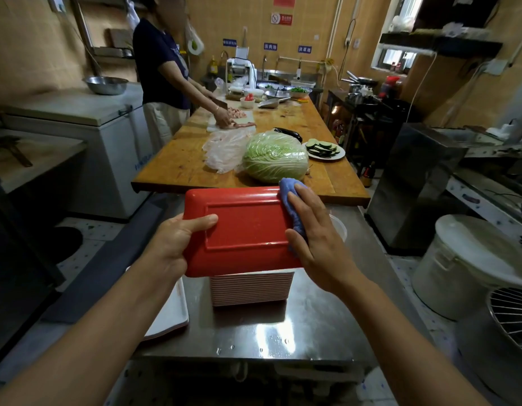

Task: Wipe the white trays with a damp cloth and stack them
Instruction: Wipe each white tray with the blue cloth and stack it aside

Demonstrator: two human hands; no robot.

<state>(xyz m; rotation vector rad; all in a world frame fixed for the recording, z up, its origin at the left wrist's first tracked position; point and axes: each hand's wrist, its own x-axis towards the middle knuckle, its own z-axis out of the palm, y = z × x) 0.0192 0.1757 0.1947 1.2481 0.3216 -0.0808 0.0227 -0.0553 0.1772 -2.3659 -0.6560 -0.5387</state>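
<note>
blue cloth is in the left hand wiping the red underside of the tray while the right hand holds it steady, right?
Hands swapped. The head view shows the blue cloth under the right hand, wiping the red underside of the tray, while the left hand holds it steady.

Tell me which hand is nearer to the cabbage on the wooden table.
Right. The right hand presses the blue cloth on the red tray's far right corner, just below the cabbage; the left hand grips the tray's near left edge, farther away.
</note>
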